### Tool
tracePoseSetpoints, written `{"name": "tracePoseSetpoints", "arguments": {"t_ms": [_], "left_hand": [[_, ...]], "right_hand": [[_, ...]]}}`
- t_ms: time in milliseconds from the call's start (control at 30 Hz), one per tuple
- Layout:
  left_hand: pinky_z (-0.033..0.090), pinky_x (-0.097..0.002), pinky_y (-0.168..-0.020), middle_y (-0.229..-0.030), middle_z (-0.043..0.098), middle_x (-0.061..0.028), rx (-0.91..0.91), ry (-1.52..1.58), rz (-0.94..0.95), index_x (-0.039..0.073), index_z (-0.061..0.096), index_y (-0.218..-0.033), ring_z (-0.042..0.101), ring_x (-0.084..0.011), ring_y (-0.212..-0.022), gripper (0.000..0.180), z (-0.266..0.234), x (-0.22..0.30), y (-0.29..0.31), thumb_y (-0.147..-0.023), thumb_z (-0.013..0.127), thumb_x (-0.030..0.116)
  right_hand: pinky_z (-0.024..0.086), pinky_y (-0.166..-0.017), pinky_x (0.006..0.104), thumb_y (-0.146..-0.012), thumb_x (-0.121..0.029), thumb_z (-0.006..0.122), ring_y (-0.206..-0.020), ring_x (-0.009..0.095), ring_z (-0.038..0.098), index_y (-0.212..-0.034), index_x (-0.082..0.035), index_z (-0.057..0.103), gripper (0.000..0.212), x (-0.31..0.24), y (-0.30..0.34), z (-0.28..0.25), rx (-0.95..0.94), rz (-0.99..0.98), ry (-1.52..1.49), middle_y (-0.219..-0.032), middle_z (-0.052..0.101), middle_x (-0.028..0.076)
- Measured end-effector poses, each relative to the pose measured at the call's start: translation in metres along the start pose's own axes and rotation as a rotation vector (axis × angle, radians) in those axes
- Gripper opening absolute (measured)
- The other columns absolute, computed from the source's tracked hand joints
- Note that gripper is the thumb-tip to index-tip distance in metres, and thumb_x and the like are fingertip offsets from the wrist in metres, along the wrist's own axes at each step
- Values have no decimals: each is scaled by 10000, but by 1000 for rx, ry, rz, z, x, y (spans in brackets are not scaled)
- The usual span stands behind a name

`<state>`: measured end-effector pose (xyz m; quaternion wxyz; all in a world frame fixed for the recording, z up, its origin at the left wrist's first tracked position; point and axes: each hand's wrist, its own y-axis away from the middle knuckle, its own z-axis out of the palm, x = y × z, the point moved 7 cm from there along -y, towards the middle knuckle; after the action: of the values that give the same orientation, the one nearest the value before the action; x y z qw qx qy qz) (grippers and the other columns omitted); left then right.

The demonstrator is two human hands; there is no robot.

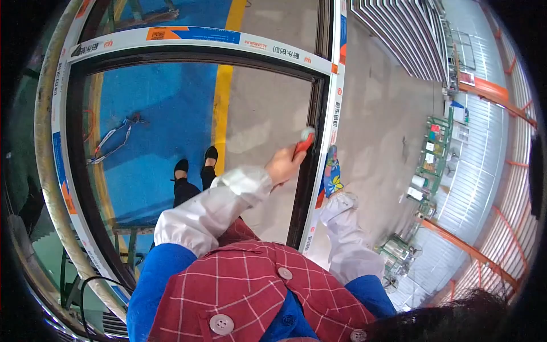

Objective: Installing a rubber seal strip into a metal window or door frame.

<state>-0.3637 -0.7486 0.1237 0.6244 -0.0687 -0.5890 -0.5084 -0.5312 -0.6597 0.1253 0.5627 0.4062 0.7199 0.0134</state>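
Note:
A large window frame (pixel 333 122) in white printed protective film, with a black inner edge, lies before me. My left hand (pixel 283 166), bare below a white oversleeve, is closed round the red handle of a small tool (pixel 306 138). The tool's round, pale head sits against the black inner edge of the right-hand bar; its exact kind is unclear. Outside that same bar is my right hand (pixel 333 171), in a blue patterned glove. Its fingers stretch along the bar's outer side, beside it and apparently touching it, with nothing visible in them.
A crossbar (pixel 188 34) of the frame runs across the far side. Below the opening, black shoes (pixel 211 154) stand on a blue floor near a yellow line (pixel 223 97). Left lies a tangle of pale strips (pixel 114 139). Stacked long profiles (pixel 404 34) and a green rack (pixel 434 151) are right.

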Motion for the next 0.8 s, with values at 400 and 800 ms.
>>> {"name": "tracePoseSetpoints", "arguments": {"t_ms": [400,800], "left_hand": [[473,-360,-755,-885,626,-230,-71,222,329,24,561,-1131,636,-316,-820,348,44,-77,43,-880,496,258],[341,-299,-298,-542,479,-53,13,49,99,40,526,-1161,449,-134,-343,399,-10,7,-67,-913,440,340]], "right_hand": [[524,-696,282,-915,-559,320,-773,145,614,-1139,-37,543,610,-8,5,11,-76,57,14,-904,630,65],[529,-671,282,-904,-573,331,-749,143,611,-1118,-44,551,612,-16,0,13,-114,69,-41,-878,624,58]]}}
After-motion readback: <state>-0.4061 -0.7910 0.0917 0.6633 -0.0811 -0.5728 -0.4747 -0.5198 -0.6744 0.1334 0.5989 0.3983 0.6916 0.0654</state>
